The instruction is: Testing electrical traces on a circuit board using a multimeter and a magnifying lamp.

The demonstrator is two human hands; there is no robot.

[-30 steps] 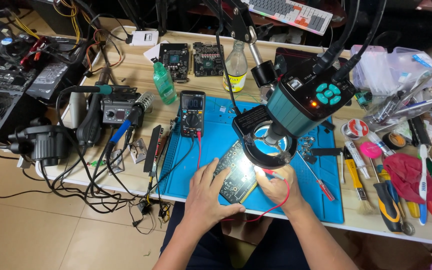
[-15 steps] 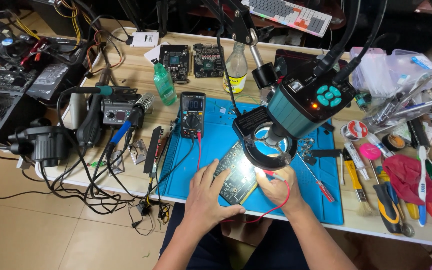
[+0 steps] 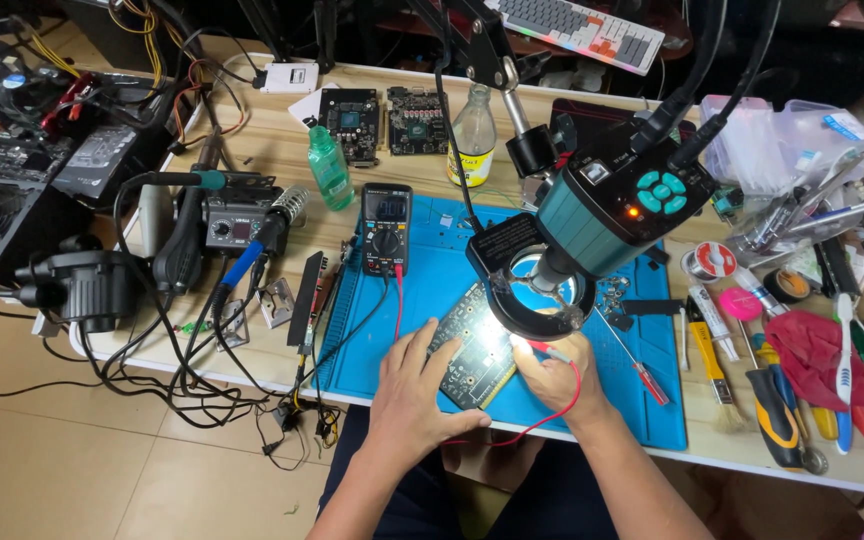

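The flat dark green circuit board (image 3: pixel 474 352) lies on the blue silicone mat (image 3: pixel 432 290) under the ring-lit microscope (image 3: pixel 592 225). Left hand (image 3: pixel 414 385) rests spread, pinning its edge; right hand (image 3: pixel 557 372) pinches a red-wired probe (image 3: pixel 542 347). The board looks stiff, light and fragile: best held by its edges.

The circuit board (image 3: pixel 474 352) looks dark and matt, glaring white where the lamp hits it. It lies on a smooth blue mat (image 3: pixel 452 290) that seems rubbery. The table (image 3: pixel 262 150) is pale wood with visible grain. The microscope (image 3: pixel 612 205) has a teal satin metal body. The red wire (image 3: pixel 542 425) is glossy plastic.
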